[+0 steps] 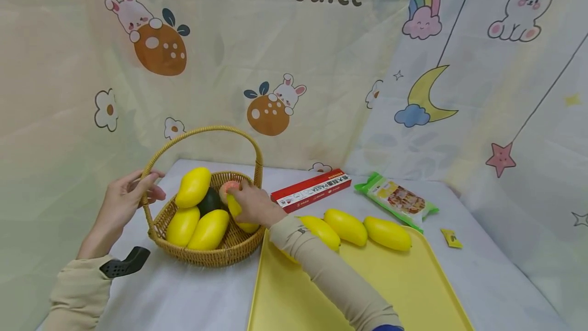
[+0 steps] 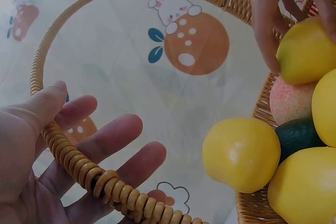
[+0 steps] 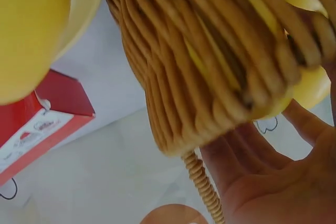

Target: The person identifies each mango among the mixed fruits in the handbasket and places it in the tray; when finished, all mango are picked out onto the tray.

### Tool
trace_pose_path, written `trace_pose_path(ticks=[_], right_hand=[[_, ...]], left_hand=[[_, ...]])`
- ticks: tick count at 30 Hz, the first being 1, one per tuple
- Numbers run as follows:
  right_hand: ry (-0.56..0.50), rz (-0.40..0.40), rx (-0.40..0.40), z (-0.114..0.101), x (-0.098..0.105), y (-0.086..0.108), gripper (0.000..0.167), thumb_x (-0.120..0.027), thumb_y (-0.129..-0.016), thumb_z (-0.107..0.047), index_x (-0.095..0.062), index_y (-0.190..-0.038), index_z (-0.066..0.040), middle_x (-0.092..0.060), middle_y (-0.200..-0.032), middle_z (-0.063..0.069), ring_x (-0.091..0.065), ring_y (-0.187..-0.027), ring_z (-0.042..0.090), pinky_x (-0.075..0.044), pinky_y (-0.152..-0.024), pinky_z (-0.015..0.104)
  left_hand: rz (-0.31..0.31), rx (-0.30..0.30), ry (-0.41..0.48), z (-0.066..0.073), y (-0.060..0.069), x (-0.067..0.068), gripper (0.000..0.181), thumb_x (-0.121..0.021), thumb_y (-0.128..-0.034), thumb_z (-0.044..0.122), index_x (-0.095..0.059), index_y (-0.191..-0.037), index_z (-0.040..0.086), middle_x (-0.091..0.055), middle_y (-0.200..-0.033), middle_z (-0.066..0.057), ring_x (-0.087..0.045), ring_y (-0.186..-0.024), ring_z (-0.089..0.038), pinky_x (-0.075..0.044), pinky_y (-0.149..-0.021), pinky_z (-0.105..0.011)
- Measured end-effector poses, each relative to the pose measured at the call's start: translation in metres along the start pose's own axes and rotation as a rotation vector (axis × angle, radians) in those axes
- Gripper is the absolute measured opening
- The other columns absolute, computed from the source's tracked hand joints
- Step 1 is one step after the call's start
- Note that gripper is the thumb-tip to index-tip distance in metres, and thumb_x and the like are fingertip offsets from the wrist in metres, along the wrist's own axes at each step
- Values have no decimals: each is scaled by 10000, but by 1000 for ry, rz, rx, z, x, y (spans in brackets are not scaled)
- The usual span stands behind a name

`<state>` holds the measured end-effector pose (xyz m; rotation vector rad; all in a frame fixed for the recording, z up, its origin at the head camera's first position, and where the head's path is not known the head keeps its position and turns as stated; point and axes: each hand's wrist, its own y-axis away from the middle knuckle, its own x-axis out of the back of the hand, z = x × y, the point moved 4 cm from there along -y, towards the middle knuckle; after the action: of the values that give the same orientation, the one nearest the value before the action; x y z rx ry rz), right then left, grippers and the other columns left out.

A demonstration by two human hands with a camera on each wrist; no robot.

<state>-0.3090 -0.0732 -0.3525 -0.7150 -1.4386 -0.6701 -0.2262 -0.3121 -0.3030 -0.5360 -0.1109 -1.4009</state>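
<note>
A wicker basket (image 1: pixel 211 257) with a tall arched handle (image 1: pixel 206 129) stands at the left of the table. My left hand (image 1: pixel 121 201) loosely holds the handle's left side, thumb in front and fingers spread behind it. Inside the basket's right part, my right hand (image 1: pixel 252 203) grips a yellow mango (image 2: pixel 307 51) from above, beside a pinkish peach (image 2: pixel 291 98). Several more yellow mangoes (image 1: pixel 209 230) lie around a dark green avocado (image 1: pixel 210 202) in the basket. The basket wall hides part of the right hand's grip in the right wrist view.
A yellow tray (image 1: pixel 367 290) lies to the right, with mangoes (image 1: pixel 388 233) along its far edge, some partly behind my right forearm. Behind it are a red-and-white pasta box (image 1: pixel 312 190) and a green-edged food packet (image 1: pixel 397 201). A small yellow packet (image 1: pixel 451 238) lies at the right.
</note>
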Motion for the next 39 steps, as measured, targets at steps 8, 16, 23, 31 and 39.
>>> trace_pose_path(ticks=[8, 16, 23, 31, 39], right_hand=[[-39, -30, 6, -4, -12, 4, 746, -741, -830, -334, -332, -1454, -320, -463, -1374, 95, -584, -831, 184, -514, -850, 327], [17, -53, 6, -4, -24, 6, 828, -770, -797, -395, -286, -1467, -344, -462, -1388, 95, -617, -766, 186, -529, -699, 304], [16, -17, 32, -2, -22, 7, 841, -776, -786, -390, -301, -1467, -257, -492, -1340, 71, -621, -830, 190, -535, -768, 317], [-50, 64, 135, -3, -6, 11, 817, -804, -776, -267, -327, -1439, -257, -491, -1308, 48, -589, -860, 170, -525, -728, 274], [-106, 93, 181, -5, 16, 21, 840, -805, -779, -193, -334, -1468, -292, -448, -1416, 58, -548, -1104, 184, -517, -877, 323]], left_hand=[[-9, -3, 2, 1, -1, -1, 173, -479, -1003, 362, -600, -1097, 281, -689, -741, 38, -643, -756, -91, -508, -711, -137], [-12, -1, -4, 0, -1, -2, 186, -473, -1004, 365, -597, -1105, 271, -687, -744, 32, -637, -756, -84, -512, -711, -140], [-17, -6, 6, -1, 0, -3, 177, -476, -1006, 352, -604, -1099, 275, -689, -741, 26, -643, -748, -85, -517, -709, -146], [-11, -2, -3, -2, 0, -3, 183, -475, -1005, 360, -604, -1102, 275, -688, -742, 28, -642, -752, -88, -515, -706, -142], [-10, -8, -10, 0, 0, 0, 203, -471, -1007, 358, -600, -1122, 251, -685, -738, 37, -633, -752, -80, -509, -702, -131]])
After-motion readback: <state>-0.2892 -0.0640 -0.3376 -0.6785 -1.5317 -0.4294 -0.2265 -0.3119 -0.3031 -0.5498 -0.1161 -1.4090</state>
